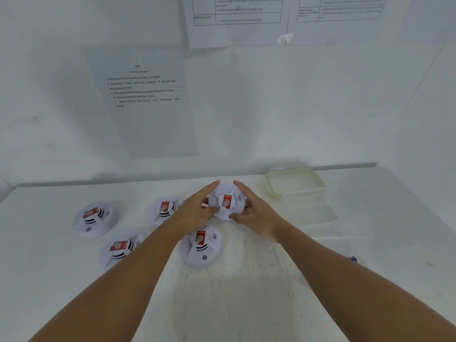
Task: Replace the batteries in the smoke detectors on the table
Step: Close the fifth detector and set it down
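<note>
Toward the left edge of the white table (246,292): a smoke detector (94,219) face up with a red label. Nearer the front edge and a little right: a second detector (121,248), partly behind the left forearm. Farther back, close to the middle: a third detector (164,209), half hidden by the left wrist. Just in front of the hands: a fourth detector (201,245), flat on the table. At the middle, toward the back edge: the held detector (227,201), gripped on its left rim by the left hand (197,209), fingers curled round it, and on its right rim by the right hand (254,213), thumb low on the near rim; lifted or resting on the table, cannot tell. Toward the back right corner: a clear container (296,183) with a green rim. On the wall behind: an instruction sheet (143,95).
</note>
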`<state>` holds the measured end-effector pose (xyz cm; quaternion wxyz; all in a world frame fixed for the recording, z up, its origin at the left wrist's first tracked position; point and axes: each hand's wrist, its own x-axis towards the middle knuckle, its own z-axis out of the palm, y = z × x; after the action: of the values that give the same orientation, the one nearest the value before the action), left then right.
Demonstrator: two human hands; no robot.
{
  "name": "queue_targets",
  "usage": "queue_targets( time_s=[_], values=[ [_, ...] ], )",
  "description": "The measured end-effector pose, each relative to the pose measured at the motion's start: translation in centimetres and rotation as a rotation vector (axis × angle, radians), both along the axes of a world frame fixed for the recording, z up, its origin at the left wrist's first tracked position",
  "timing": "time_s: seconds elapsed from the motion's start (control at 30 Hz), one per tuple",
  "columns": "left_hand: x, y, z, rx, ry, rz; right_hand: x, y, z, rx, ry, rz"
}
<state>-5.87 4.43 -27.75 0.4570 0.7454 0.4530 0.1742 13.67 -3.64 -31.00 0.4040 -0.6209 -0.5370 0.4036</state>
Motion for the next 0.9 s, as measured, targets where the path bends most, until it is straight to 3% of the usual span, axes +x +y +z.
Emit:
queue_targets(
  time_s=[0.9],
  values=[
    [0.05,-0.28,0.11,0.038,0.002,-0.014,-0.03,-0.04,0.19,0.009,-0.013,0.006]
  ],
)
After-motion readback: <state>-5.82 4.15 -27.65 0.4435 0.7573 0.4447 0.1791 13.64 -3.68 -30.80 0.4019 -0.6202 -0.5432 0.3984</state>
